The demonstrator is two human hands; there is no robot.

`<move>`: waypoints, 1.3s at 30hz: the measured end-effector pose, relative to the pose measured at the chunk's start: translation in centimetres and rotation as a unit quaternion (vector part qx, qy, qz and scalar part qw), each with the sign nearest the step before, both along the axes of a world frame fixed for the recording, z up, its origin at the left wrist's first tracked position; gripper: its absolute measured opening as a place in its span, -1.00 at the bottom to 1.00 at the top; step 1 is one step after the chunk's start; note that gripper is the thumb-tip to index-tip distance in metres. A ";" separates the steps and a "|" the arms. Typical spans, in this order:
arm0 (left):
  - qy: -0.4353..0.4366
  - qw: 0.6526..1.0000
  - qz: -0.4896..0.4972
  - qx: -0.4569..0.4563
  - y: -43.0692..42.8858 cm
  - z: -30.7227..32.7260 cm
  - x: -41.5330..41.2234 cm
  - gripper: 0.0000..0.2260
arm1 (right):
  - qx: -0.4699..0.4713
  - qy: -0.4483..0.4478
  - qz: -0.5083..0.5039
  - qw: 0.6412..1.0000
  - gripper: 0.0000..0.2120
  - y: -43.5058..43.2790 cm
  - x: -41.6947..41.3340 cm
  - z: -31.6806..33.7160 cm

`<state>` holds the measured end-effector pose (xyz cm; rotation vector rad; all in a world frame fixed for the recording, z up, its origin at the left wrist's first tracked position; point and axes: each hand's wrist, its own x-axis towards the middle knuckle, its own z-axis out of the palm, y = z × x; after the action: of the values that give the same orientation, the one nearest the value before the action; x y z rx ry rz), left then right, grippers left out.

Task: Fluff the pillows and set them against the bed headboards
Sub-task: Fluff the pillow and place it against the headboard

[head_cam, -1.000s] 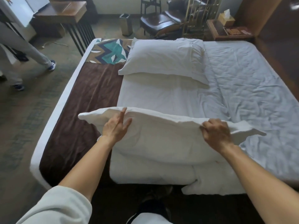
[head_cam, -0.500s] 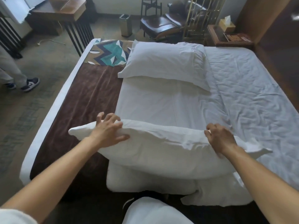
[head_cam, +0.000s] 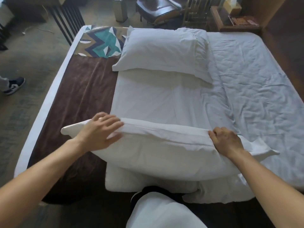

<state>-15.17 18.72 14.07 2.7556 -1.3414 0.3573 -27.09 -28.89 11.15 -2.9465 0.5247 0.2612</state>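
Up front, the left hand (head_cam: 100, 131) lies spread on the near pillow (head_cam: 158, 150). Right hand (head_cam: 226, 142) pinches its top edge. Another pillow (head_cam: 162, 51) rests farther off.

Both hands (head_cam: 100, 132) on near pillow (head_cam: 164, 155), bed (head_cam: 255, 89)

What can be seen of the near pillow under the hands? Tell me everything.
The near pillow is white, in a smooth fabric case with a seam running along its top edge and loose flaps at both ends. It lies crosswise at the bed's near edge, atop a folded white duvet, its left end over the brown bed runner. The left hand lies spread and flat on its upper left part; the right hand grips its top edge near the right end, creasing the cloth.
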 end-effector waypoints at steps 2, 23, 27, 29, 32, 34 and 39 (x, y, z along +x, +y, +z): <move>0.000 0.997 0.056 0.051 5.4 -0.6 1.6 -0.67 | -0.003 -0.008 0.004 1.000 -0.64 -0.4 0.3 -0.3; 0.196 0.958 0.206 0.042 -4.5 -6.8 2.4 -0.30 | 0.048 -0.005 0.136 0.990 -0.19 10.7 5.9 0.0; 0.198 0.962 0.182 0.047 -3.5 -7.1 3.6 -0.26 | -0.014 0.092 0.065 0.994 0.14 3.8 2.2 -1.8; 0.194 0.963 0.178 0.066 -3.0 -6.9 4.2 -0.22 | -0.062 0.106 0.006 0.992 0.08 -0.6 0.3 -1.8; 0.194 0.954 0.204 0.101 -2.3 -6.2 5.8 -0.14 | -0.055 0.105 -0.047 0.992 -0.09 -5.0 -2.0 -1.1; 0.198 0.943 0.231 0.134 -1.6 -5.9 7.0 -0.12 | -0.027 0.104 -0.050 0.993 -0.22 -6.0 -2.8 -1.3; 0.230 0.914 0.305 0.138 0.2 -6.0 8.7 -0.15 | -0.039 0.027 -0.021 0.999 -0.41 -4.5 -1.3 -2.8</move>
<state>-6.45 18.94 8.02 3.1414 -0.4295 -0.4860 -28.42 -33.44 8.34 -3.0069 0.6153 0.3227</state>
